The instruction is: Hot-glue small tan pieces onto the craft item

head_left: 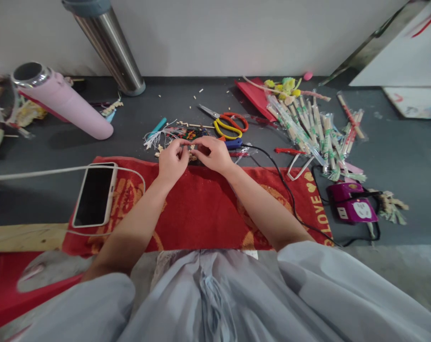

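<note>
My left hand (173, 159) and my right hand (214, 154) meet above the far edge of a red towel (204, 209), fingertips bent together in pinches. A small cream-coloured piece (192, 147) shows between them; its kind is too small to tell. Beside my left hand lie a bundle of thin white strings (160, 137) and a teal stick (158, 126). Just beyond my right hand are scissors (233, 124) with red and yellow handles, and a blue-handled tool (234, 143) with a black cord. Dark patterned material lies partly hidden behind my fingers.
A phone (96, 194) lies on the towel at left under a white cable (58, 171). A pink bottle (63, 102) and a steel flask (110, 50) stand behind. Wrapped stick bundles (322, 128), a red envelope (256, 99) and a purple box (351, 203) with cords are at right.
</note>
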Demonstrator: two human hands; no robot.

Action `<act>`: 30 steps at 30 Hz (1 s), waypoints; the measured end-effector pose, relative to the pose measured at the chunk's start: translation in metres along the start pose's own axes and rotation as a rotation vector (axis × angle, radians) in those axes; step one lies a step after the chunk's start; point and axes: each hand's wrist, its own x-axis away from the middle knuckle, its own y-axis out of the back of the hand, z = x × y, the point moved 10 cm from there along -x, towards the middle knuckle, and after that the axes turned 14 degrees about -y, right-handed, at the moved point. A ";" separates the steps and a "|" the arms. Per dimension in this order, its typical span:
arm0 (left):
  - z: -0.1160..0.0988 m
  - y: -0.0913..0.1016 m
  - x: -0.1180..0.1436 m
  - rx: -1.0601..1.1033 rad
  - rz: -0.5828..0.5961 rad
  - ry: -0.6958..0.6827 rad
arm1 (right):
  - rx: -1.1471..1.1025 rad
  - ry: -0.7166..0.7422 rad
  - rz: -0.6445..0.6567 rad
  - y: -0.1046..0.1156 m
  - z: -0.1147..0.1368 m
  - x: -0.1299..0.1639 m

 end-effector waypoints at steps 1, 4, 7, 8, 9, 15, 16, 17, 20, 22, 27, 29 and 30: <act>0.000 0.000 0.000 0.003 0.003 0.005 | -0.003 0.000 -0.002 0.000 0.000 0.000; 0.000 0.000 0.000 0.014 0.006 0.020 | 0.004 -0.011 -0.004 0.000 0.000 0.000; 0.000 0.000 0.000 0.031 0.003 0.030 | 0.018 -0.014 -0.013 0.000 0.001 0.001; 0.000 0.000 0.000 0.035 0.004 0.035 | 0.023 -0.015 -0.019 0.000 0.001 0.001; 0.000 0.000 0.000 0.038 0.006 0.041 | 0.028 -0.015 -0.024 0.000 0.002 0.001; 0.003 -0.006 0.001 0.056 0.042 0.076 | 0.052 -0.016 0.007 -0.001 0.006 0.002; 0.004 -0.006 0.001 0.068 0.042 0.077 | 0.056 -0.015 0.013 -0.001 0.006 0.002; 0.004 -0.007 0.001 0.085 0.037 0.078 | 0.055 -0.011 0.013 -0.001 0.006 0.002; 0.007 -0.010 0.001 0.192 0.033 0.096 | 0.025 0.003 -0.015 0.002 0.008 0.002; 0.008 -0.014 0.002 0.301 0.039 0.121 | -0.008 0.004 -0.043 0.004 0.008 0.002; 0.010 -0.019 0.002 0.500 0.029 0.163 | -0.064 0.008 -0.074 0.009 0.009 0.002; 0.013 -0.021 0.003 0.546 0.032 0.190 | -0.073 0.013 -0.077 0.010 0.009 0.001; 0.014 -0.023 0.003 0.566 0.039 0.206 | -0.078 0.017 -0.080 0.011 0.010 0.002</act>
